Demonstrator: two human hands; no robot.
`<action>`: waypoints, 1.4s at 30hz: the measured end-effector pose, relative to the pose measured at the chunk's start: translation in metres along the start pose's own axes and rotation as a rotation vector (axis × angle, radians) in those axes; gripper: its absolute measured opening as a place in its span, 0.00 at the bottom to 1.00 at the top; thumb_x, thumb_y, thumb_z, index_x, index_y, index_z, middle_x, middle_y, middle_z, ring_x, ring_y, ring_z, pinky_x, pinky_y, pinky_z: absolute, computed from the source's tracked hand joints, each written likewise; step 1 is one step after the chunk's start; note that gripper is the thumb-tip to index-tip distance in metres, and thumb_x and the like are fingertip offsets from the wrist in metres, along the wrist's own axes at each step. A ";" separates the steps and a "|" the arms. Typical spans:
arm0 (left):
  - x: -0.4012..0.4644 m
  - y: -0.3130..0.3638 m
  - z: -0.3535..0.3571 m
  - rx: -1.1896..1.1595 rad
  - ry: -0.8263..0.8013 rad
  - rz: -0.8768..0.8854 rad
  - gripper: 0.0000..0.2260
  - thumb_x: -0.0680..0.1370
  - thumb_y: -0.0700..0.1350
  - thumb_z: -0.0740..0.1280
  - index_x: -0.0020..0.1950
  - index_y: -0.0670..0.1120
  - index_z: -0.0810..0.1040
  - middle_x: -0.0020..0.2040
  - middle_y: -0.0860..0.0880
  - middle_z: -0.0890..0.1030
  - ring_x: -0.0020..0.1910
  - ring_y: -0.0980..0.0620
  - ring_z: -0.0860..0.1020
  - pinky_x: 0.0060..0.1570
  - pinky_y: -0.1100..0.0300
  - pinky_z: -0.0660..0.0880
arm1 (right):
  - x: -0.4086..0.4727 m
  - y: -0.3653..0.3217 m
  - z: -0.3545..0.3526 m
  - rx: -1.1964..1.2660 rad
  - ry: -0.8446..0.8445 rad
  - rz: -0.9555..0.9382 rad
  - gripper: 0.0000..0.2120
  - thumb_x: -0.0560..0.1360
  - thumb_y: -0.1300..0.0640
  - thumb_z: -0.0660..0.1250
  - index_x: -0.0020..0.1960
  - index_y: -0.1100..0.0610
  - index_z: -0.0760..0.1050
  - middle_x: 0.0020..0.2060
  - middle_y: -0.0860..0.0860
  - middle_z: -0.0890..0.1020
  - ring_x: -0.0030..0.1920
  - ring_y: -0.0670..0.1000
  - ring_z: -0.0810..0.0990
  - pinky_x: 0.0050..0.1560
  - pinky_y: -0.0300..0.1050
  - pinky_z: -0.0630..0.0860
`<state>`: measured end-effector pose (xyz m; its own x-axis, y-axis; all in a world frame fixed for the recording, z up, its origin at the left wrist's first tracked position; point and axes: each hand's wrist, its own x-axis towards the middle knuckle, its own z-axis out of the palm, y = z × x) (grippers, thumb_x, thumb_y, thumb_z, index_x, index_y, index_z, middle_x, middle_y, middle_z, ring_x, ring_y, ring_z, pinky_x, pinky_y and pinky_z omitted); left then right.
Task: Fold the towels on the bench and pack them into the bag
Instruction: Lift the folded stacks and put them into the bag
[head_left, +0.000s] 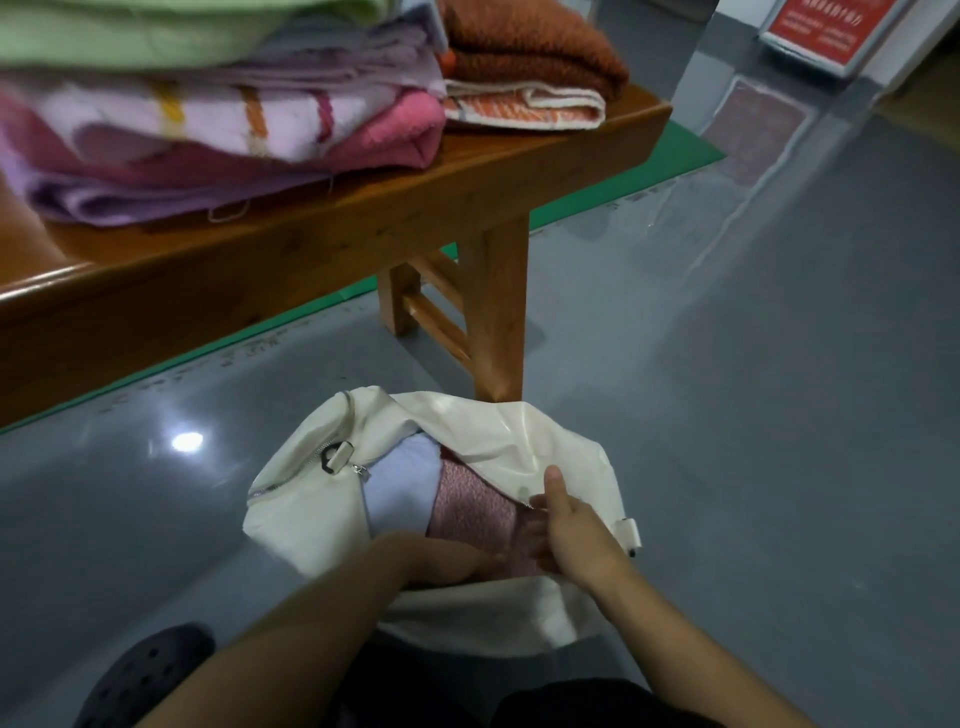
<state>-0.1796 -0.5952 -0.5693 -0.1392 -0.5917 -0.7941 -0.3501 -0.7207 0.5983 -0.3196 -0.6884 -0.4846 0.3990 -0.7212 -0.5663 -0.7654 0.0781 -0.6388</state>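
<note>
A cream bag (306, 512) lies unzipped on the grey floor in front of me. Inside it show a pale lilac towel (402, 486) and a dusty pink towel (475, 514). My left hand (447, 564) is reaching into the bag's mouth, its fingers pressed onto the pink towel. My right hand (566, 525) grips the bag's right rim, thumb on the outside, holding the opening apart. On the wooden bench (332, 228) above rest more folded towels: a pink and purple striped stack (218, 130) under a green one (130, 31), and a rust-brown towel (530, 57) on an orange and white one (524, 106).
The bench's leg (496, 306) stands just behind the bag. A green mat (649, 166) lies under the bench. My dark perforated shoe (150, 670) is at the lower left. A red sign (826, 26) leans at the top right.
</note>
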 end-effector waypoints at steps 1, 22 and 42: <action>0.000 -0.002 0.000 0.013 0.002 -0.011 0.34 0.79 0.69 0.57 0.79 0.51 0.66 0.79 0.49 0.65 0.77 0.48 0.64 0.76 0.48 0.55 | 0.000 0.000 -0.001 0.045 0.009 0.004 0.30 0.82 0.33 0.41 0.49 0.47 0.78 0.55 0.56 0.84 0.58 0.56 0.81 0.67 0.55 0.73; -0.144 0.082 -0.062 -0.059 0.658 0.459 0.26 0.82 0.64 0.56 0.77 0.55 0.68 0.75 0.57 0.68 0.74 0.55 0.67 0.76 0.55 0.59 | -0.044 -0.084 -0.057 0.001 0.238 -0.505 0.21 0.84 0.44 0.57 0.71 0.53 0.73 0.68 0.49 0.77 0.68 0.47 0.74 0.66 0.42 0.67; -0.238 0.245 -0.123 0.900 1.527 0.345 0.33 0.83 0.59 0.56 0.83 0.45 0.49 0.82 0.40 0.45 0.81 0.40 0.42 0.79 0.44 0.40 | 0.000 -0.325 -0.177 0.128 0.308 -0.452 0.39 0.71 0.29 0.63 0.64 0.61 0.78 0.60 0.59 0.82 0.58 0.60 0.81 0.64 0.55 0.77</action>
<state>-0.1188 -0.6756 -0.2206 0.3963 -0.8063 0.4392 -0.9069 -0.4185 0.0501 -0.1599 -0.8359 -0.1849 0.4922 -0.8687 -0.0557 -0.4779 -0.2162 -0.8514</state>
